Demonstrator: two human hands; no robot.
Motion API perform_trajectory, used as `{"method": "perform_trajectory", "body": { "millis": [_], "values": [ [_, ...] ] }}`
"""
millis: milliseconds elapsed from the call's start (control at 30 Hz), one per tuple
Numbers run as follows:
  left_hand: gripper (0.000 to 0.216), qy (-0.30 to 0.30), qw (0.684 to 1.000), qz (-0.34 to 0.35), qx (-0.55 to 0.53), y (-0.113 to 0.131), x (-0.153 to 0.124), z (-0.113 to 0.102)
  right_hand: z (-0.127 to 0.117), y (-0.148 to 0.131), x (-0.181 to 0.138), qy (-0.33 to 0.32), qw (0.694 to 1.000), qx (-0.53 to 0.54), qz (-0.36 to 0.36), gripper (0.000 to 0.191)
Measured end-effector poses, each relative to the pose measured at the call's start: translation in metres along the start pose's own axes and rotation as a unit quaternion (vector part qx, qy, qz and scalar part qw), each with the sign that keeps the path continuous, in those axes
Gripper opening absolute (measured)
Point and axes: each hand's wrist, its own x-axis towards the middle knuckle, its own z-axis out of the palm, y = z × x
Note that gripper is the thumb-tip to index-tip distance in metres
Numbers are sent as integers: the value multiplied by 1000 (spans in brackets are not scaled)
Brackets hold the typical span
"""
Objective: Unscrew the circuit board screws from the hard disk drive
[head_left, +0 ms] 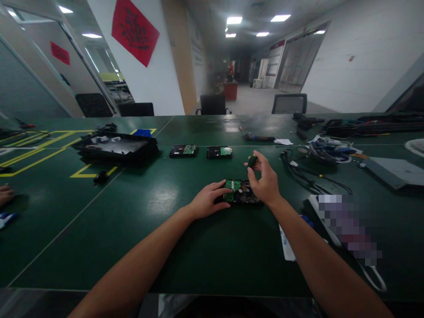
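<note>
Green and glossy, the table stretches beneath office lights. Near its middle lies a hard drive; the left hand rests on its left end, fingers apart. Above its right part, the right hand's fingers are clamped on a dark green handle. Two other drives lie farther off.

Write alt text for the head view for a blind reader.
A person's left hand rests on a hard drive with exposed circuit board on a green table; the right hand holds a dark green handle over it. Two similar drives lie beyond, a black tray to the left, cables to the right.
</note>
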Motion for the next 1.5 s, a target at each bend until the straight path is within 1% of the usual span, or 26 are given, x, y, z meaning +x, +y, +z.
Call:
{"method": "perform_trajectory", "body": {
  "millis": [167,333,500,667,833,1033,1200,1267,1400,1500],
  "values": [
    [55,0,1000,0,3,-1,0,1,0,0,1,23,999,-37,-3,57],
    [56,-3,1000,-2,2,0,1,0,1,2,3,-10,1000,2,1,59],
    [56,-3,1000,2,3,1,1,-1,3,2,2,22,999,-32,-2,57],
    [56,0,1000,1,-1,0,1,0,2,0,1,-8,1000,7,9,59],
    [56,2,1000,4,-1,-2,0,1,0,-1,0,17,999,-38,-8,55],
    [56,-1,1000,-2,-2,-1,1,1,-1,-2,-1,-3,1000,-13,-4,57],
    [56,3,1000,0,0,-1,0,2,-2,-1,-1,22,998,-50,-12,56],
    [56,4,1000,1,0,-1,0,1,0,-1,0,19,999,-45,-12,58],
    [56,2,1000,3,-1,0,0,0,2,0,0,-6,1000,-3,5,62],
    [56,1,1000,3,-3,1,0,-1,0,1,-1,4,1000,-15,9,61]
  ]
}}
